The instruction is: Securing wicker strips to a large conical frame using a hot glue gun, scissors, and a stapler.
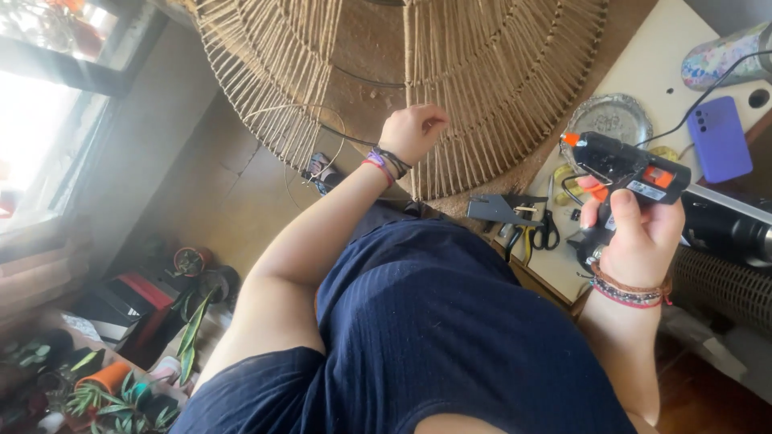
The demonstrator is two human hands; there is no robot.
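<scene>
Right hand (639, 233) gripping glue gun (627, 167)

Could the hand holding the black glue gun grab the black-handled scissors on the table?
Probably not yet: the right hand is full, gripping the black glue gun. The black-handled scissors lie close and uncovered.

Daylight is pouring through a window (36, 120) at upper left, washing over the brown tiled floor (217, 201); potted plants (121, 394) are crowding the lower left corner.
</scene>
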